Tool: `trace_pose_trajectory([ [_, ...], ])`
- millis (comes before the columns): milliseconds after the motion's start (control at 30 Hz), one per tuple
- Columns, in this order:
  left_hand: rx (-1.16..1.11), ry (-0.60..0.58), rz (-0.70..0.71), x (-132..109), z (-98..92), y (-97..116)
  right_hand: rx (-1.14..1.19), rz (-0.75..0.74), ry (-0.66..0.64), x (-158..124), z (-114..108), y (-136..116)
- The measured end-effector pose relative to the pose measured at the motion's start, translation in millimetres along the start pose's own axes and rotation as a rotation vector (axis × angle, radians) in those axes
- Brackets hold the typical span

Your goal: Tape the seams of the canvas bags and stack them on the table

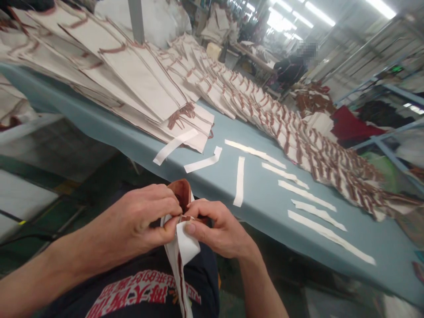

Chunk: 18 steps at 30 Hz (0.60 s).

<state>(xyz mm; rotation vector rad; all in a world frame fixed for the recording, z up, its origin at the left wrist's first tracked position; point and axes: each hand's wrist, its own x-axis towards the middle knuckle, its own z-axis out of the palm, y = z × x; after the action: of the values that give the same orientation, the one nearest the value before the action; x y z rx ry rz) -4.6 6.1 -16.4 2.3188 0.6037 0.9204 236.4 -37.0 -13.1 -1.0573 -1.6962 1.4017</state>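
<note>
Both my hands meet in front of my chest, below the table's near edge. My left hand (142,216) pinches a cream cloth bag with brown trim (181,194), fingers closed on its top. My right hand (215,227) is closed on the same bag and presses a white paper strip (187,245) against it with the thumb. The rest of the bag hangs down over my dark shirt.
A blue-grey table (265,207) carries several loose white strips (238,181) and long overlapping rows of cream bags with brown handles (139,75). A person in dark clothes (291,66) works at the far end. Shelving and red cloth stand at the right.
</note>
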Motion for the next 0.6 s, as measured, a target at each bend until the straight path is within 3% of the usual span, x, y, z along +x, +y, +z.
trace_pose_trajectory([
  [167,0.008,0.044,0.070,5.8,-4.3,2.0,0.079,0.088,-0.033,-1.0,3.5,1.3],
  [333,-0.285,-0.094,-0.169,6.2,0.4,1.5,0.057,0.077,0.014,-5.0,7.9,1.0],
  [600,-0.371,-0.113,-0.347,3.4,9.0,0.8,0.037,0.045,0.106,-9.3,16.2,6.6],
])
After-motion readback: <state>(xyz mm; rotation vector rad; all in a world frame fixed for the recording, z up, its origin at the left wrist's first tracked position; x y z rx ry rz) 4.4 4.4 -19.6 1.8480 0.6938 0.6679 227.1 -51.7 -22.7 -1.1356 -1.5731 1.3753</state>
